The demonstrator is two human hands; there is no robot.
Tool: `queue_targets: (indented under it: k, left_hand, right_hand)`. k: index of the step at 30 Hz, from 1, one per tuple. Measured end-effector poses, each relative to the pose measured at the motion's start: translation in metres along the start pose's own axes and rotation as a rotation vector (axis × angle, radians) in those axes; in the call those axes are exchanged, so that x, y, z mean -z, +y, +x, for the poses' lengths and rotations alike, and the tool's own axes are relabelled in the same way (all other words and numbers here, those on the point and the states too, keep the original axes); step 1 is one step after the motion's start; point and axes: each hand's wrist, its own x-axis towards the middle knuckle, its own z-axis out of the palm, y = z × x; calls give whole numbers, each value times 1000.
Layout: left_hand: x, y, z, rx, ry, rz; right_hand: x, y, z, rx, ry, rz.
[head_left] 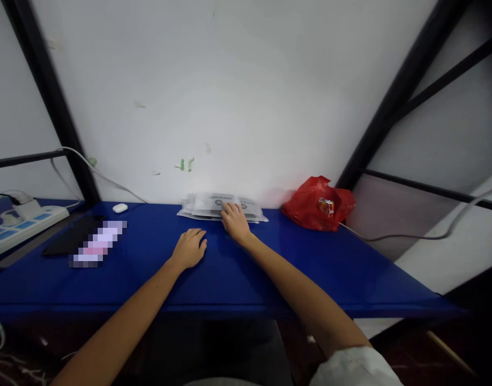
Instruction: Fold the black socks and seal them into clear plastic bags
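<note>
Packets (206, 202): flat, frosted white, dark-printed, overlapping | right hand (235, 221): rests atop, half-curled, grip unclear | left hand (188, 249): half-open, holding nothing

From my remote place I see, through the head camera, several whitish, partly see-through packets (206, 202) with dark lettering and round dark marks, which lie flat and overlapping in a low pile, their edges not quite even. This pile is at the back of the blue table (149, 279), just beside the white wall (246, 96), and the fingers of the right hand (235, 221) touch its top; I cannot tell exactly how many packets there are.
</note>
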Motion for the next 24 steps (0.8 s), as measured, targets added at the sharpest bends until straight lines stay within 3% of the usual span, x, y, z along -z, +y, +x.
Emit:
queue_targets:
  k: [4,7,13,18,24]
  left_hand:
    - [14,12,-2,-159,207,57]
    - [21,25,-7,-273,283,102]
    - [24,40,-16,-493,151,221]
    - [21,35,-14,-480,85,264]
    - [23,28,-12,-420,144,284]
  right_hand:
    - [14,-14,-25,28,16,35]
    - [23,-24,-49,46,45,73]
    - [33,-33,-85,41,144,258]
    - [32,-29,-94,24,169,362]
    - [36,-16,-100,-108,196,341]
